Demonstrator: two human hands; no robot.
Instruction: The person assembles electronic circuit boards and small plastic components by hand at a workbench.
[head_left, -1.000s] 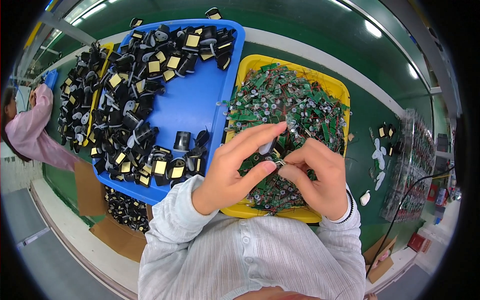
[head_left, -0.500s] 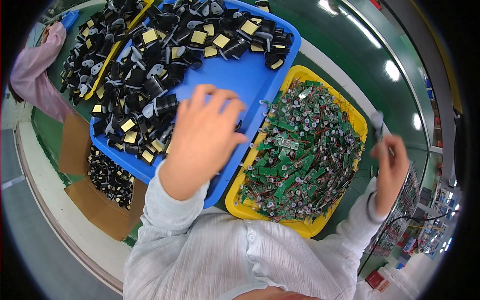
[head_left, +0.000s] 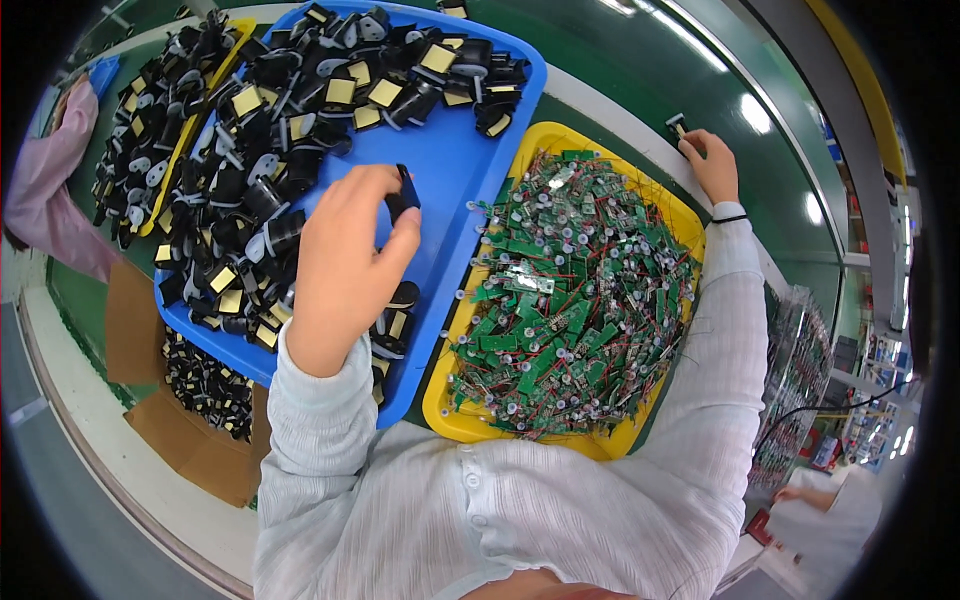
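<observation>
My left hand [head_left: 345,265] is over the blue tray [head_left: 455,180] and pinches a small black plastic housing [head_left: 405,192] between thumb and fingers. Several more black housings with yellow labels [head_left: 300,110] lie heaped in that tray. My right hand [head_left: 712,165] is stretched out past the far edge of the yellow tray [head_left: 445,400] and holds a small black assembled part [head_left: 677,127] against the green table. The yellow tray is piled with green circuit boards [head_left: 565,290] with red wires.
A second yellow tray [head_left: 190,135] of black housings sits at the far left. A cardboard box [head_left: 205,385] with more black parts stands below the table edge. A person in a pink sleeve [head_left: 55,190] works at the left; another person [head_left: 815,500] is at the lower right.
My hands, joined over the yellow tray a second ago, have parted. The left went to the blue tray and took a black housing; the right reached out beyond the yellow tray with a part.
</observation>
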